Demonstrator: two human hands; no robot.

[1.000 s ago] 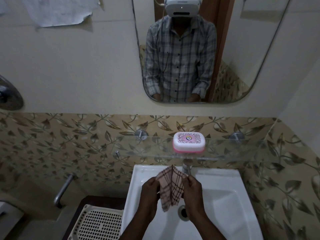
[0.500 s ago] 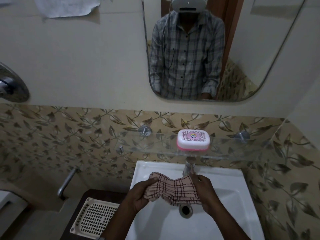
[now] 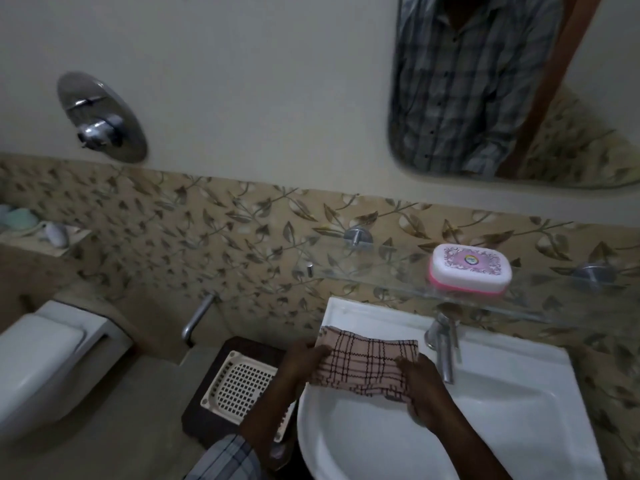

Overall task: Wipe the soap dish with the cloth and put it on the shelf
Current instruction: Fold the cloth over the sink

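We grip cloth over sink: left hand, right hand closed on ends; soap dish above sink, on shelf.

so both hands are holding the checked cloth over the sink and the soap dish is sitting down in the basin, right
Not quite. The head view shows the soap dish resting on the glass shelf above the sink, not in the basin. The rest holds: the left hand and right hand both hold the checked cloth over the sink.

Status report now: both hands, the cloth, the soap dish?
Left hand and right hand both grip cloth over sink. Soap dish on glass shelf, untouched. Tap beside right hand.
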